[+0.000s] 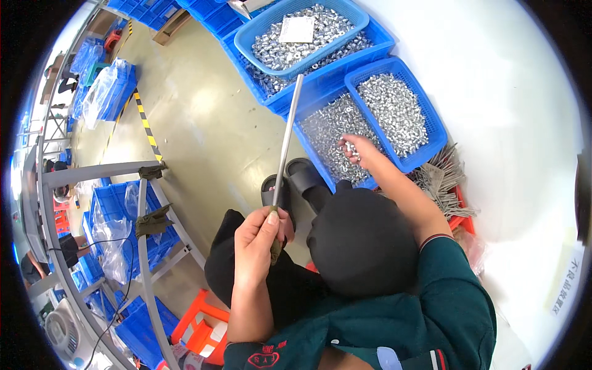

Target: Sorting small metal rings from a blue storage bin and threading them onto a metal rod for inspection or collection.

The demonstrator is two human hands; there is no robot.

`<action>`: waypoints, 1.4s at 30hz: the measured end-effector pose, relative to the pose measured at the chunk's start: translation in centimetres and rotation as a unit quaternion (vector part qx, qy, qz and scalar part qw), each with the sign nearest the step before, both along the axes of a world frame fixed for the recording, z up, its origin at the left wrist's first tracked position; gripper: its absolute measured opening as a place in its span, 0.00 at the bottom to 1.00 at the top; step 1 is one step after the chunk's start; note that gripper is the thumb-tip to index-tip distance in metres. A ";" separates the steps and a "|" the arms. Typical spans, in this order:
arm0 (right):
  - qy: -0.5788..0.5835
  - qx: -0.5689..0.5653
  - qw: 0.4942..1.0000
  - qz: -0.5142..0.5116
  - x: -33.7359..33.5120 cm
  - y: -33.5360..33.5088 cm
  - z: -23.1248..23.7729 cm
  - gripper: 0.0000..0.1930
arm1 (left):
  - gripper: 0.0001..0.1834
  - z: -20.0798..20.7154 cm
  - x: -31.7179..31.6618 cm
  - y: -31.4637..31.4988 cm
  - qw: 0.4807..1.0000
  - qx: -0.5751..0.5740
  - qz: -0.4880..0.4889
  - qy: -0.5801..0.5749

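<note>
My left hand (256, 237) is closed around the lower end of a long, thin silver metal rod (287, 139), which points up and away from me. A bit of green cloth (275, 251) shows at the rod's bottom, below my fingers. With curled fingers, my right hand (364, 151) holds several small metal pieces (351, 149). It is over the blue bin (306, 139) of loose, shiny metal pieces (336, 126). The pieces look like short nuts or sleeves; their exact kind is too small to tell.
A blue basket (441, 139) of similar pieces sits to the right. Beyond, a light blue basket (242, 42) carries a paper slip (297, 29). Thin metal rods (441, 179) lie in a red container (459, 200). A grey frame (98, 174) and orange stool (197, 327) stand left.
</note>
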State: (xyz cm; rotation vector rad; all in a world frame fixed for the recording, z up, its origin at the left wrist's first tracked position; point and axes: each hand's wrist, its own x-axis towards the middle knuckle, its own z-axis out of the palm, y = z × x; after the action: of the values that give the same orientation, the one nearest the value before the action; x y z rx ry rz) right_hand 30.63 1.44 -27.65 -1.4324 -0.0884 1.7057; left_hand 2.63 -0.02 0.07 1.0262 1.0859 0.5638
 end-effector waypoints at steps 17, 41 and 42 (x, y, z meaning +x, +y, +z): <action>0.246 0.175 0.943 -0.137 -1.4 0.3 9.4 0.13 | 0.12 0.0 -0.9 -0.3 1.000 -0.019 0.013 -0.012; 0.356 0.126 0.923 -0.070 -1.5 0.9 10.4 0.18 | 0.12 0.7 -1.7 -1.1 1.000 -0.017 -0.010 -0.016; 0.355 0.120 0.925 -0.068 -1.8 1.1 11.6 0.18 | 0.12 0.6 -2.0 -1.2 1.000 -0.012 -0.007 -0.020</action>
State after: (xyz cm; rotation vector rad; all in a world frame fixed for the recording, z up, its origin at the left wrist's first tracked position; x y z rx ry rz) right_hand 28.85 2.52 -16.05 -0.5697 0.1916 1.9190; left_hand 0.67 -1.18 0.66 0.9978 1.0462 0.5572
